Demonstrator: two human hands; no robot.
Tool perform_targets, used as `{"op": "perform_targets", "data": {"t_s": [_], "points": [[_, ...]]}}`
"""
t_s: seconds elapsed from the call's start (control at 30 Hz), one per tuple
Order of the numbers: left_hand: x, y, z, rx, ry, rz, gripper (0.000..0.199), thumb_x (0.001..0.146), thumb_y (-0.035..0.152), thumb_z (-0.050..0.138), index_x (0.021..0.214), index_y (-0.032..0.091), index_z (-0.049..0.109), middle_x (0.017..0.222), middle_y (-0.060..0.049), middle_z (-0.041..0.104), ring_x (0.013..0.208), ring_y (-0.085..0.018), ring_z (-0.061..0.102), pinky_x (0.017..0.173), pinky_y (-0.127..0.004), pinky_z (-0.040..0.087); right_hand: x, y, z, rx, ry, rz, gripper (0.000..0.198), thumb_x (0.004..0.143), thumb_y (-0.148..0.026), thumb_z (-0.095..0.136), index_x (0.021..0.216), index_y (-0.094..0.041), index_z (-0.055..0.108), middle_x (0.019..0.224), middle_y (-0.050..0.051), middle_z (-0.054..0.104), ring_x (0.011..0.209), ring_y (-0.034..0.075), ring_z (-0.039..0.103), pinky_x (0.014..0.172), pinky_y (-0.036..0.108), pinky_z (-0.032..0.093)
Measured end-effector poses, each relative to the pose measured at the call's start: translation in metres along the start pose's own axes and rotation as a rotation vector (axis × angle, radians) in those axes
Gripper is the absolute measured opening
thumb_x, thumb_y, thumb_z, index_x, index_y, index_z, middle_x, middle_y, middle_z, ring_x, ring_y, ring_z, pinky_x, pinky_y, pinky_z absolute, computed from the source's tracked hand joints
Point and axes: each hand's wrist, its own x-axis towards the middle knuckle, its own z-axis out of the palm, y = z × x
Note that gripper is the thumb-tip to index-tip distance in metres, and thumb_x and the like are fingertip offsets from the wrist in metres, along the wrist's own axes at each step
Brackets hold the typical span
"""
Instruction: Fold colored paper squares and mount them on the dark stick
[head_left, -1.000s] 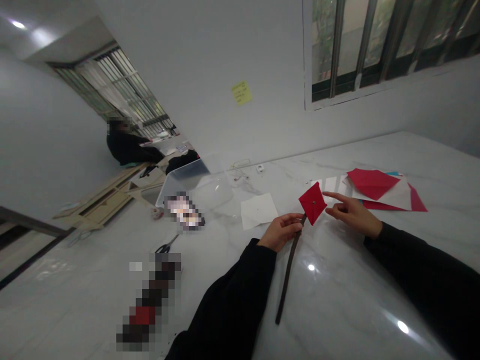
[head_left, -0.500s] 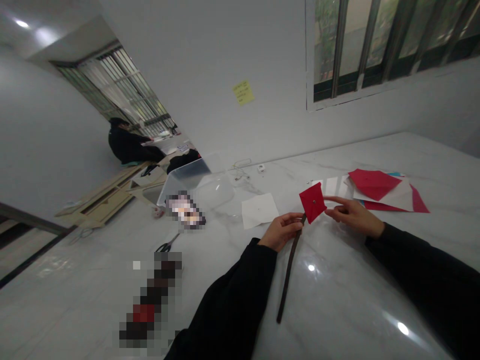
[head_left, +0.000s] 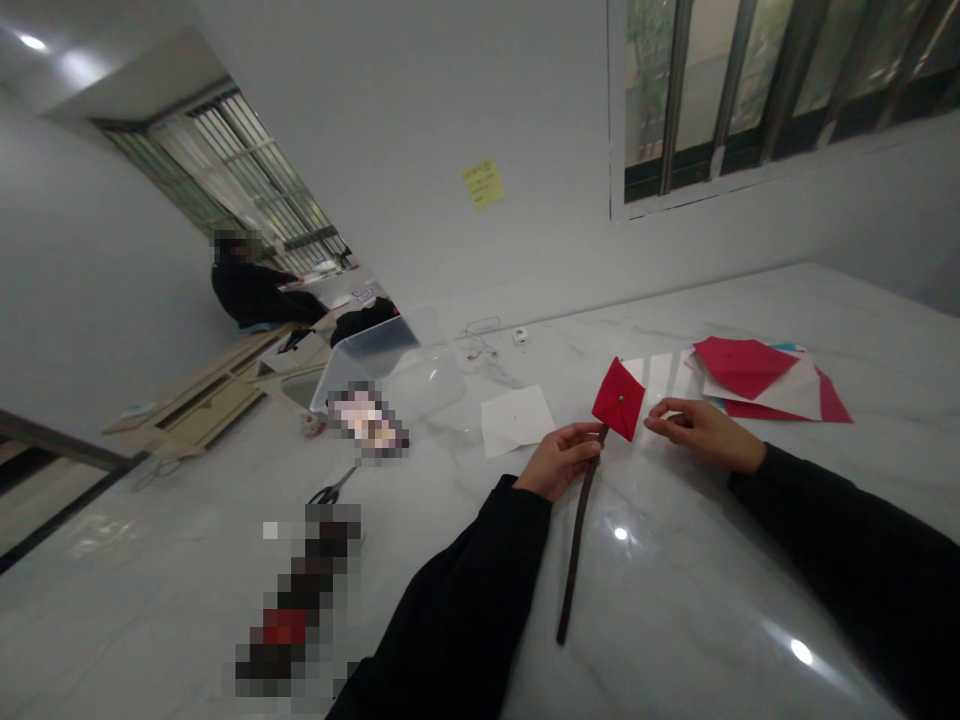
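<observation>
Over marble (head_left: 675, 600), red paper (head_left: 616, 387) sits beyond the left grip (head_left: 553, 464) (stick (head_left: 577, 540) pinched; right grip (head_left: 709, 432) loose, empty).

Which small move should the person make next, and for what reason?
Perhaps the right hand should lightly push the folded red paper: this hand is close beside it, apparently not touching, while the left hand holds the brown stick just below. The small pin-like dot at the paper's middle suggests it may turn.

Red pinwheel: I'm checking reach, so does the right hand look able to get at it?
Probably yes: the right hand is close beside the red pinwheel, with nothing visible between them. The left hand holds the stick below, leaving that side free.
</observation>
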Motion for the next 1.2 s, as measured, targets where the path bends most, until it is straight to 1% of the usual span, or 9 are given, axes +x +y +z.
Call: {"op": "perform_targets", "data": {"t_s": [0.1, 0.23, 0.33, 0.6, 0.8, 0.87, 0.93, 1.03, 1.2], "points": [[0.000, 0.000, 0.000, 0.012, 0.003, -0.009, 0.048, 0.059, 0.023, 0.089, 0.103, 0.016, 0.072, 0.088, -0.004, 0.069, 0.080, -0.013, 0.061, 0.079, -0.028, 0.043, 0.000, 0.000, 0.000, 0.014, 0.087, 0.016, 0.064, 0.079, -0.069, 0.059, 0.119, -0.019, 0.060, 0.056, -0.005, 0.052, 0.051, 0.012, 0.042, 0.050, 0.025, 0.028], [-0.002, 0.001, 0.002, 0.048, -0.023, -0.023, 0.047, 0.060, 0.024, 0.089, 0.103, 0.016, 0.072, 0.088, -0.004, 0.068, 0.078, -0.012, 0.060, 0.077, -0.028, 0.042, -0.003, -0.006, 0.001, 0.121, 0.110, -0.039, 0.088, 0.080, -0.061, 0.065, 0.152, -0.024, 0.029, 0.065, -0.004, 0.056, 0.058, 0.015, 0.051, 0.056, 0.027, 0.039], [-0.003, 0.002, 0.004, 0.079, -0.027, -0.027, 0.047, 0.059, 0.025, 0.089, 0.103, 0.016, 0.072, 0.087, -0.004, 0.067, 0.076, -0.012, 0.059, 0.076, -0.028, 0.042, -0.004, -0.008, 0.001, 0.125, 0.125, -0.081, 0.094, 0.078, -0.058, 0.069, 0.154, -0.026, 0.025, 0.073, -0.002, 0.061, 0.062, 0.017, 0.055, 0.060, 0.030, 0.044], [-0.001, 0.000, 0.002, 0.104, -0.057, -0.022, 0.049, 0.060, 0.028, 0.088, 0.105, 0.016, 0.071, 0.093, -0.006, 0.068, 0.077, -0.013, 0.060, 0.075, -0.028, 0.042, 0.004, 0.008, 0.001, -0.025, 0.081, -0.073, 0.063, 0.079, -0.062, 0.064, 0.125, -0.019, 0.062, 0.070, 0.001, 0.063, 0.058, 0.016, 0.055, 0.055, 0.028, 0.041], [-0.002, 0.001, 0.003, 0.050, -0.019, -0.011, 0.048, 0.060, 0.026, 0.088, 0.104, 0.016, 0.072, 0.091, -0.004, 0.068, 0.075, -0.011, 0.060, 0.075, -0.027, 0.043, 0.000, 0.001, -0.001, 0.046, 0.155, -0.058, 0.088, 0.078, -0.064, 0.066, 0.150, -0.023, 0.035, 0.069, -0.002, 0.062, 0.061, 0.017, 0.055, 0.059, 0.029, 0.042], [-0.002, 0.001, 0.004, 0.017, 0.010, 0.009, 0.046, 0.060, 0.025, 0.088, 0.103, 0.016, 0.072, 0.089, -0.003, 0.068, 0.074, -0.010, 0.060, 0.076, -0.026, 0.043, -0.001, -0.003, -0.002, 0.051, 0.113, -0.066, 0.079, 0.080, -0.065, 0.062, 0.143, -0.021, 0.046, 0.068, -0.001, 0.062, 0.062, 0.016, 0.054, 0.060, 0.029, 0.041], [-0.002, 0.002, 0.005, -0.002, 0.022, 0.019, 0.046, 0.060, 0.025, 0.089, 0.102, 0.016, 0.073, 0.088, -0.003, 0.068, 0.074, -0.010, 0.060, 0.077, -0.026, 0.043, -0.002, -0.005, -0.003, 0.010, -0.020, -0.046, 0.061, 0.083, -0.068, 0.055, 0.112, -0.017, 0.071, 0.063, 0.001, 0.060, 0.058, 0.015, 0.052, 0.058, 0.029, 0.039], [-0.002, 0.002, 0.004, -0.002, 0.032, 0.022, 0.047, 0.060, 0.025, 0.089, 0.103, 0.016, 0.073, 0.087, -0.003, 0.068, 0.074, -0.010, 0.060, 0.076, -0.026, 0.044, -0.003, -0.006, -0.003, -0.057, -0.159, 0.004, 0.061, 0.083, -0.071, 0.050, 0.064, -0.016, 0.070, 0.052, 0.001, 0.053, 0.049, 0.012, 0.043, 0.052, 0.028, 0.031], [0.000, 0.002, 0.002, 0.016, 0.027, 0.014, 0.048, 0.061, 0.026, 0.088, 0.105, 0.016, 0.072, 0.090, -0.004, 0.068, 0.072, -0.010, 0.060, 0.075, -0.026, 0.044, -0.001, -0.004, -0.003, -0.054, -0.079, -0.043, 0.056, 0.082, -0.069, 0.053, 0.068, -0.017, 0.068, 0.052, -0.002, 0.047, 0.050, 0.011, 0.038, 0.050, 0.026, 0.026]]}}
